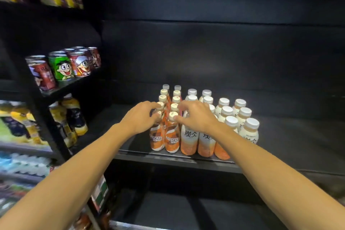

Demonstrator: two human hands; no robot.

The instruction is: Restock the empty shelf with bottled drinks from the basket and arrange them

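Left hand (140, 117) is curled round the neck of the front-left Nescafé bottle (156, 137); the cap is pinched from the left. Right hand (196, 116) is seen with fingertips pinching the cap of the front-right Nescafé bottle (172, 141). Both are stood upright at the front edge of the black shelf (280, 136), heading two rows. White-capped orange bottles (188, 140) are lined just beside, to the right. Cartoon cans (61, 67) are shelved at left.

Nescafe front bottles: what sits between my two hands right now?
In the head view, the caps of the two front Nescafe bottles stand between the left hand and right hand; each hand's fingers are at one bottle's top.
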